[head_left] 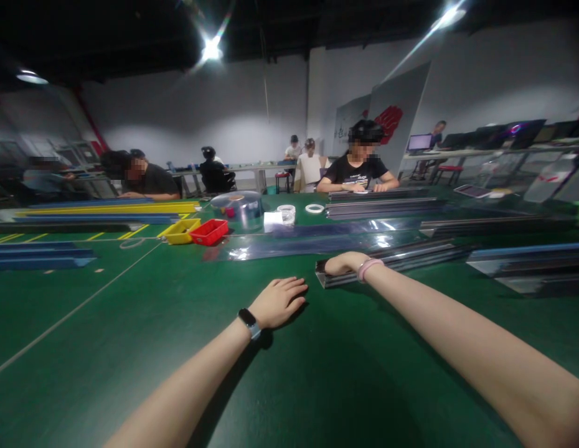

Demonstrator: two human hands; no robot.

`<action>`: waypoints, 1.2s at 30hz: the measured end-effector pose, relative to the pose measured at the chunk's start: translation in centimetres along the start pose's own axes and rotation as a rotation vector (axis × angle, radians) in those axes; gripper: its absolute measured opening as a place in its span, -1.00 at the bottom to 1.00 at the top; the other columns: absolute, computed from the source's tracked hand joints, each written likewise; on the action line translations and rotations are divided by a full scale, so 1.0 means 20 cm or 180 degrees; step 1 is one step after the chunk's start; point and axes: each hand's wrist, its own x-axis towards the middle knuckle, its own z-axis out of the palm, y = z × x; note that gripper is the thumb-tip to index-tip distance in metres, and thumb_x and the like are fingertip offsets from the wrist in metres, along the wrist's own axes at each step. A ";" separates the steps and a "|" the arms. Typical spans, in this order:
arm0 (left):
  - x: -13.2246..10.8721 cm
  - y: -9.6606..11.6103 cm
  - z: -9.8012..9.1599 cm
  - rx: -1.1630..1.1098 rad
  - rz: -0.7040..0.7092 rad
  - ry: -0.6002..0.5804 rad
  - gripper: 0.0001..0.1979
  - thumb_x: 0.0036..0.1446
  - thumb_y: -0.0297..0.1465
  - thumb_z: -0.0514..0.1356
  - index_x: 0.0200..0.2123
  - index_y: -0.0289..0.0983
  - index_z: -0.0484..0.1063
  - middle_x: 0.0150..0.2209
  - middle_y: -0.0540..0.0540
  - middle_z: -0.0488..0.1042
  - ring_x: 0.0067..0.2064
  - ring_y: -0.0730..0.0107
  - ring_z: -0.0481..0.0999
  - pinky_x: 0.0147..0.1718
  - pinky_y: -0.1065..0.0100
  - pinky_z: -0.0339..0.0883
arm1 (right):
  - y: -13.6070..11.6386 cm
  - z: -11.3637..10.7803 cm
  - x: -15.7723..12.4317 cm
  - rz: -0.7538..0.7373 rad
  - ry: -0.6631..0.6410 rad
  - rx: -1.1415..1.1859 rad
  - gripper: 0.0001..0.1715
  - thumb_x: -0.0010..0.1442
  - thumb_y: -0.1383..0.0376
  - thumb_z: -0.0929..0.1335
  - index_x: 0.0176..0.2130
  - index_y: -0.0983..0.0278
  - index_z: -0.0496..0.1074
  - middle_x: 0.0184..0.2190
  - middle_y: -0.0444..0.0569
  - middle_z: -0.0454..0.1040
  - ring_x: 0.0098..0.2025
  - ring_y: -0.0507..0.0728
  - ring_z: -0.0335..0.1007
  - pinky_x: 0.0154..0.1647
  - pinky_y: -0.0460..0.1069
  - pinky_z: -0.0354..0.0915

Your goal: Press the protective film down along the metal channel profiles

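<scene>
My left hand [279,303], with a watch on its wrist, is over the green table [144,348]. Its fingers are stretched out to the right and nothing is in them. To its right, my right hand [346,263] bends down over the near end of a dark channel profile [401,258]. The fingers curl onto that end and are partly hidden by its edge. The long profile runs back to the right across the table. Just beyond it, clear plastic strips [289,247] lie flat and shine under the lights.
A red bin [210,232] and a yellow bin [181,231] stand left of centre, before a clear plastic roll [243,208]. Blue and yellow profiles [107,210] lie at left, more dark profiles [532,270] at right. A co-worker [358,165] sits across the table.
</scene>
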 end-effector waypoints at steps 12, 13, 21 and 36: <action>-0.02 -0.02 0.01 0.0036 0.0022 0.0179 -0.63 0.15 -0.28 -0.17 0.02 -0.16 0.14 0.06 0.01 0.17 0.09 0.43 0.07 0.02 0.29 -0.07 | -0.16 0.15 -0.01 -0.0390 0.0404 -0.0323 -0.30 0.08 -0.03 0.03 -0.20 0.45 0.38 -0.19 0.25 0.37 -0.17 0.23 0.29 -0.25 0.02 0.15; -0.02 -0.02 0.01 0.0040 0.0020 0.0181 -0.63 0.15 -0.28 -0.16 0.02 -0.16 0.14 0.06 0.01 0.17 0.09 0.43 0.07 0.02 0.29 -0.07 | -0.16 0.16 -0.01 -0.0282 0.0537 -0.0288 -0.26 0.07 -0.06 0.02 -0.19 0.44 0.37 -0.20 0.25 0.37 -0.18 0.24 0.30 -0.25 0.02 0.16; -0.02 -0.02 0.01 0.0050 0.0004 0.0170 -0.63 0.15 -0.30 -0.16 0.02 -0.16 0.14 0.06 0.00 0.17 0.10 0.44 0.06 0.03 0.30 -0.06 | -0.14 0.21 -0.01 0.0396 0.1239 -0.0133 -0.34 0.08 -0.03 0.05 -0.19 0.41 0.37 -0.26 0.23 0.40 -0.20 0.25 0.32 -0.23 0.06 0.16; -0.01 -0.02 0.01 -0.0066 -0.0077 0.0108 -0.63 0.14 -0.30 -0.14 0.02 -0.15 0.13 0.06 0.02 0.17 0.10 0.45 0.06 0.03 0.31 -0.08 | 0.34 0.15 0.11 0.1221 0.1399 0.0132 -0.49 0.04 0.12 0.12 -0.25 0.40 0.41 -0.27 0.24 0.40 -0.25 0.30 0.32 -0.32 0.09 0.18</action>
